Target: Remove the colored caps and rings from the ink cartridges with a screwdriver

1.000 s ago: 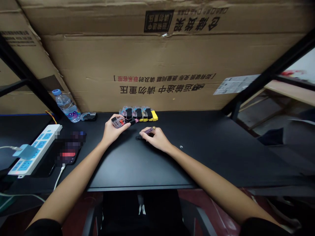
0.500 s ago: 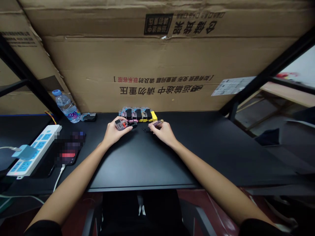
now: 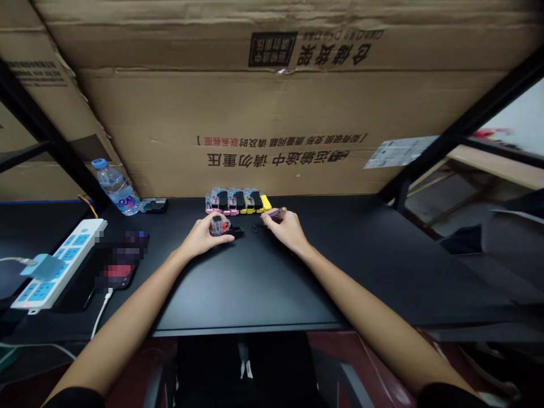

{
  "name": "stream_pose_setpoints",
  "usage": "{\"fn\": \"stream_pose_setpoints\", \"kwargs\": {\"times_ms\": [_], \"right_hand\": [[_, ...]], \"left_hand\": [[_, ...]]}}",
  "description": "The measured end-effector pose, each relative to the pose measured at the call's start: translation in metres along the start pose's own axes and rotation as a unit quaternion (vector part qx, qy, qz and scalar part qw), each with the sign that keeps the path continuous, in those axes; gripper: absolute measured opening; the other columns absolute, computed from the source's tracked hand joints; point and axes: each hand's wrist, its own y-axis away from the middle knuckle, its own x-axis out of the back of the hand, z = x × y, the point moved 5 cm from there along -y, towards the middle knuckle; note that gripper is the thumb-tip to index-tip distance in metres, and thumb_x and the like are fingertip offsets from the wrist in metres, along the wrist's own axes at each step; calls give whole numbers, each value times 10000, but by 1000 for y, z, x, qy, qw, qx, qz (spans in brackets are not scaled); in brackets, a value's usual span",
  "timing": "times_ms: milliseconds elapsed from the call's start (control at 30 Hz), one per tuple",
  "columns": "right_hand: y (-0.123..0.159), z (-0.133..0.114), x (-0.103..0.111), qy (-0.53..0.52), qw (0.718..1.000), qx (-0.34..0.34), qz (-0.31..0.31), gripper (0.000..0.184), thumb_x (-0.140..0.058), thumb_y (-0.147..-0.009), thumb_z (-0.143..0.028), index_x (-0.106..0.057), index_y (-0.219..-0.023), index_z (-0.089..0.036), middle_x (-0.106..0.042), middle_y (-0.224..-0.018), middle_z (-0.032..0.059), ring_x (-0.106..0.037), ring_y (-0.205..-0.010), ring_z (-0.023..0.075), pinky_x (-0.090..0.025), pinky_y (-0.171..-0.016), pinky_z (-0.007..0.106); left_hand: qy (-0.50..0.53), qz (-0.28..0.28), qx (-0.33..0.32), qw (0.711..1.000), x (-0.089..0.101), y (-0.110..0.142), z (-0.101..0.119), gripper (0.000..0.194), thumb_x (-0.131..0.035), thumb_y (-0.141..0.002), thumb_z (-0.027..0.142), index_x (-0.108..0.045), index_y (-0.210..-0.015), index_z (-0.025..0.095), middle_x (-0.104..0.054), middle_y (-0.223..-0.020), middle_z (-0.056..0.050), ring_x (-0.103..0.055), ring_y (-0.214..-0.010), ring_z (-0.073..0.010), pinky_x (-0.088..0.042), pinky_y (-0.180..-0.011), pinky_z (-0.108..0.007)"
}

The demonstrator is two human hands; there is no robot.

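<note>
My left hand (image 3: 203,236) has its thumb and fingers around a small clear plastic device (image 3: 220,226) with red inside and a black part sticking out to the right. In my right hand (image 3: 289,231) is a slim purple-brown pen-like tool (image 3: 276,213) with a gold-coloured end; its exact kind is not clear. Small black pieces (image 3: 255,228) lie on the table between the two hands, close to the right fingertips. Just behind the hands stands a row of several similar clear-and-black devices (image 3: 236,200) with pink or yellow bases.
Cardboard (image 3: 280,113) walls off the back of the black table (image 3: 250,283). At left are a water bottle (image 3: 117,187), another small device (image 3: 153,205), a white power strip (image 3: 63,260) with a plug, and phones (image 3: 123,266) with a cable. Black metal posts (image 3: 393,205) frame the sides.
My left hand has shifted slightly right and towards me with the device, closer to the small black pieces. My right hand stays nearly in place with its tool. The view tilts up slightly.
</note>
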Motion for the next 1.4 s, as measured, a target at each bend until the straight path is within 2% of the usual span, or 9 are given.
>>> {"fn": "stream_pose_setpoints", "kwargs": {"times_ms": [100,167,267,367,600,700,933,1167,1400], "right_hand": [[4,-20,9,-17,999,36,32,353,-607,-996,-436,-783,-839,-174,-772,-792,68,-722,-740,236,-573,-760,351],[8,-38,10,-27,994,103,27,352,-569,-1033,-411,-775,-846,-196,-774,-881,77,-731,-822,240,-586,-824,365],[16,-63,7,-25,977,213,-4,226,-555,-1036,-284,-762,-970,-219,-754,-1061,94,-729,-962,244,-593,-893,385],[25,-74,-2,-23,961,270,-62,241,-516,-1029,-171,-734,-1109,-237,-713,-1139,102,-712,-1013,230,-596,-892,381],[33,-63,-21,-42,960,234,-150,101,-677,-1015,-276,-680,-1102,-225,-654,-1122,91,-677,-963,210,-576,-842,346],[31,-58,-24,-61,964,208,-155,49,-667,-1022,-260,-668,-1057,-226,-660,-1085,75,-664,-904,195,-555,-785,319],[29,-56,-27,-68,964,205,-153,55,-674,-1019,-275,-675,-1048,-228,-676,-1087,73,-650,-887,197,-525,-755,314],[28,-52,-27,-57,962,217,-158,88,-645,-1045,-299,-680,-1087,-230,-675,-1120,90,-665,-956,211,-550,-858,349],[28,-54,-27,-52,958,231,-163,98,-615,-1057,-294,-685,-1076,-228,-676,-1122,100,-673,-939,207,-570,-826,340]], "left_hand": [[9,-11,-15,1000,-3,1,-3,492,-815,-851,515,-660,-1187,192,-780,-1045,-66,-745,-926,-243,-593,-893,-374],[15,-19,-27,999,-6,1,-2,473,-781,-887,492,-648,-1227,193,-782,-1095,-81,-749,-967,-252,-592,-930,-392],[45,-25,-36,998,-9,2,2,471,-783,-892,455,-628,-1253,194,-779,-1140,-89,-753,-991,-248,-594,-958,-401],[101,-19,-32,994,-10,2,7,509,-825,-862,458,-634,-1248,187,-784,-1157,-102,-764,-1008,-257,-610,-963,-415],[185,-6,-35,982,-14,0,10,486,-855,-845,471,-712,-1203,175,-797,-1184,-108,-772,-1081,-275,-616,-1013,-436],[186,15,-43,981,-14,-1,12,415,-845,-853,459,-740,-1130,169,-811,-1149,-91,-775,-1067,-262,-609,-1026,-429],[129,34,-54,990,-12,-1,16,339,-772,-910,424,-742,-1148,185,-823,-1133,-75,-783,-1036,-249,-611,-988,-398],[111,34,-51,992,-17,0,15,321,-715,-955,416,-737,-1186,195,-809,-1189,-74,-770,-1079,-246,-582,-1022,-388],[100,37,-38,994,-16,1,16,308,-691,-972,443,-728,-1151,195,-812,-1143,-63,-769,-1028,-237,-576,-977,-359]]}}
